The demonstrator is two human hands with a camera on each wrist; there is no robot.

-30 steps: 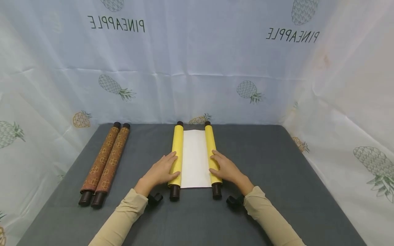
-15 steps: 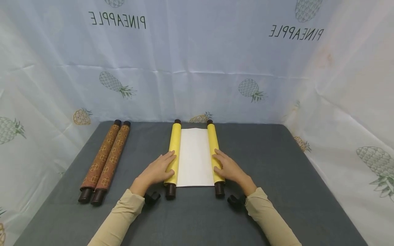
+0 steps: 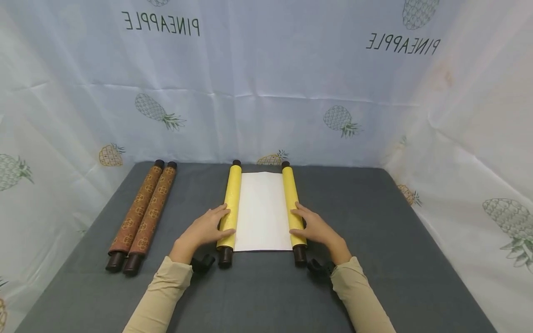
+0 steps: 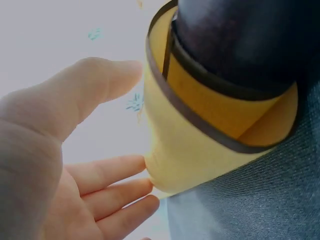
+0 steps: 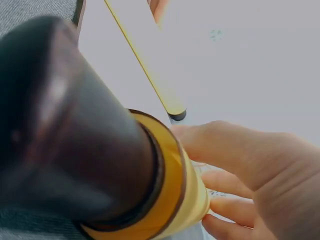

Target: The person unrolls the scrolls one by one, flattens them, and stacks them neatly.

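Observation:
A yellow scroll lies partly unrolled on the dark table, its blank white sheet (image 3: pixel 263 212) spread between two rolls with dark brown end knobs. My left hand (image 3: pixel 202 227) touches the left roll (image 3: pixel 230 203) near its front end. In the left wrist view its fingers (image 4: pixel 117 172) are nearly straight, tips against the yellow backing, thumb at the upper side. At the right roll (image 3: pixel 291 199), my right hand (image 3: pixel 317 229) rests thumb and fingertips on the yellow backing. The right wrist view shows the roll's dark knob (image 5: pixel 75 135) close up, with the fingers beyond it.
Two brown patterned scrolls (image 3: pixel 135 217) (image 3: pixel 155 215) lie rolled up side by side at the table's left. A white curtain (image 3: pixel 266 69) with pineapple prints hangs behind and around the grey-black table (image 3: pixel 266 296).
The two yellow rolls have moved apart, left roll leftward and right roll rightward, each with its hand. More of the white sheet shows between them. The brown scrolls stay put.

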